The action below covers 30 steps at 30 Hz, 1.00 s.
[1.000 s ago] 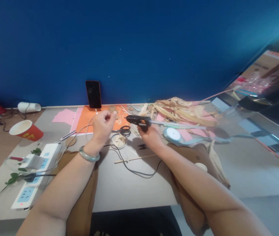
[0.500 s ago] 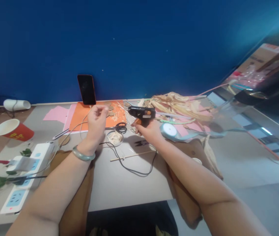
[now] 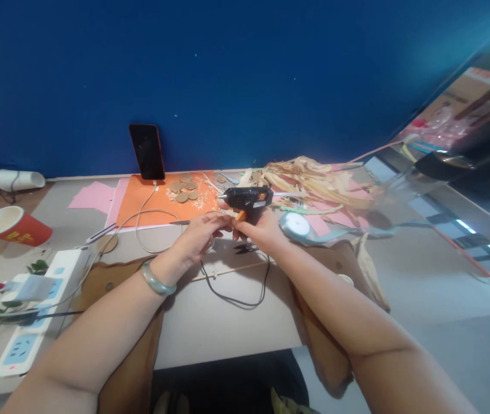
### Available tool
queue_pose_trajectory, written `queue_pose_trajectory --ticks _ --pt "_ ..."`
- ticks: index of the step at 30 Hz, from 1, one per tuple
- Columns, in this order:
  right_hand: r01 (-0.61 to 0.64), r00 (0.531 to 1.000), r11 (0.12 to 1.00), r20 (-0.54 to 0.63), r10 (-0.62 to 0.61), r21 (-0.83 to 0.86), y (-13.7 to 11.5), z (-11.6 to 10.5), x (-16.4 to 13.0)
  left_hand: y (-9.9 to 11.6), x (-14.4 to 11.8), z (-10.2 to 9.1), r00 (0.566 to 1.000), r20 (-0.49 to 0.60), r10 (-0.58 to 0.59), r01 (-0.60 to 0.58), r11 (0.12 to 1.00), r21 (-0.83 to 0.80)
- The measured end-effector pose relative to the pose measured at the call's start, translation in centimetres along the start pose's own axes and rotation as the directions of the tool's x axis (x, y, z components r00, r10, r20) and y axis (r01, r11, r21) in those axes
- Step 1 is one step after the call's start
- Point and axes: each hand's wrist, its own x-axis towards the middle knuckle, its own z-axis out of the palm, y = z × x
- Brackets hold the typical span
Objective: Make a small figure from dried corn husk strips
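Observation:
My right hand (image 3: 259, 231) grips a black glue gun (image 3: 245, 199) with an orange trigger, its nozzle pointing left above the table. My left hand (image 3: 197, 237) reaches in just under the nozzle, fingers pinched together close to my right hand; whether it holds a small piece I cannot tell. The gun's black cord (image 3: 236, 296) loops down over the grey table (image 3: 210, 328). A thin wooden stick (image 3: 228, 271) lies below both hands. Small black snips (image 3: 245, 248) lie under my right hand.
A phone (image 3: 146, 152) leans on the blue wall over an orange sheet (image 3: 150, 198) with brown discs (image 3: 183, 191). Dried husks (image 3: 314, 181) and a ribbon spool (image 3: 297, 225) sit to the right. A power strip (image 3: 38, 310) and a red cup (image 3: 10, 226) are left.
My left hand dropped from a raised pinch at the orange sheet and moved right to meet my right hand. The glue gun stayed in my right hand.

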Motion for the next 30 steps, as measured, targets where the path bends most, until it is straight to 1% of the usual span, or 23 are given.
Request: queue_pose_trajectory --ticks 3,7,12,14,16,18,20,22,25,27,30 --pt "0.012 1.000 0.998 -0.003 -0.012 -0.059 -0.1 0.0 0.0 0.3 -0.1 -0.1 0.987 0.147 -0.068 0.078 0.995 -0.060" --pt "0.020 1.000 0.993 -0.015 -0.022 -0.114 -0.1 -0.1 0.0 1.1 -0.5 -0.2 0.984 0.162 -0.074 0.091 0.991 -0.101" --pt "0.024 1.000 0.992 0.010 -0.023 -0.121 -0.3 0.2 -0.1 1.3 -0.7 -0.3 0.978 0.173 -0.115 0.138 0.983 -0.124" --pt "0.027 1.000 0.991 0.017 -0.025 -0.132 -0.6 0.2 -0.2 1.3 -0.6 -0.3 0.985 0.123 -0.124 0.140 0.982 -0.129" --pt "0.017 1.000 0.988 0.009 -0.016 -0.155 -0.9 -0.1 -0.1 1.2 -0.5 -0.4 0.990 0.046 -0.131 0.136 0.982 -0.132" --pt "0.002 0.999 0.980 -0.053 -0.013 -0.199 -1.1 -0.8 0.2 1.2 -0.4 -0.5 0.990 -0.047 -0.134 0.127 0.983 -0.136" --pt "-0.037 0.988 0.953 -0.155 -0.011 -0.302 -1.1 -1.8 0.7 1.4 -0.3 -0.7 0.983 -0.138 -0.125 0.105 0.984 -0.141" --pt "-0.125 0.976 0.884 -0.216 0.028 -0.451 -0.9 -2.7 1.2 1.5 -0.1 -0.9 0.968 -0.225 -0.109 0.080 0.988 -0.130" --pt "-0.233 0.967 0.760 -0.231 0.111 -0.606 0.0 -3.5 1.9 1.7 0.1 -1.2 0.945 -0.307 -0.116 0.085 0.990 -0.114" --pt "-0.260 0.962 0.695 -0.241 0.127 -0.670 0.8 -3.6 2.1 1.6 0.2 -1.4 0.937 -0.323 -0.133 0.099 0.988 -0.120" --pt "-0.275 0.961 0.611 -0.236 0.145 -0.743 2.1 -3.3 2.4 1.3 0.2 -1.6 0.942 -0.310 -0.130 0.095 0.988 -0.124"
